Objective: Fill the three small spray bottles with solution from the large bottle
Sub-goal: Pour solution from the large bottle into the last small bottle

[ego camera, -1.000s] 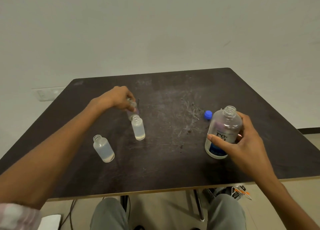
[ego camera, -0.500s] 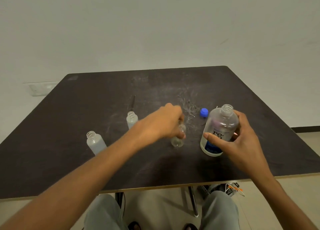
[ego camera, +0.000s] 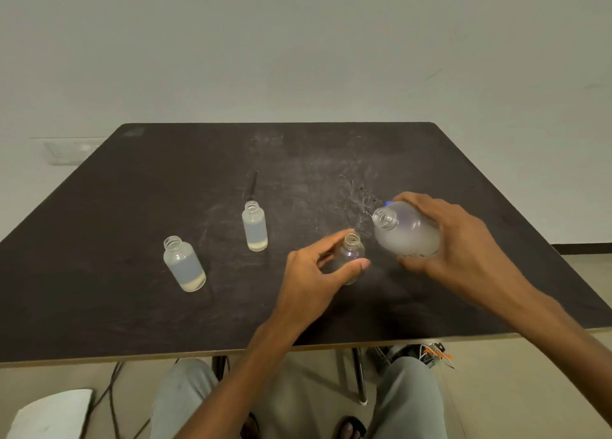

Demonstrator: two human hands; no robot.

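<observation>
My left hand grips a small clear uncapped bottle standing on the dark table, thumb and fingers around its body. My right hand holds the large clear bottle lifted and tilted left, its open mouth just up and right of the small bottle's neck. No stream is visible. Two other small uncapped bottles stand to the left: one mid-table, one nearer me, each with a little pale liquid at the bottom.
A blue cap peeks out behind the large bottle. A thin dark stick lies farther back on the table. My knees and some cables show below the table's front edge. A white wall stands behind.
My left hand set the small bottle upright beside the large one and loosened around it. My right hand lifted the large bottle off the table and tipped its mouth toward the small bottle.
</observation>
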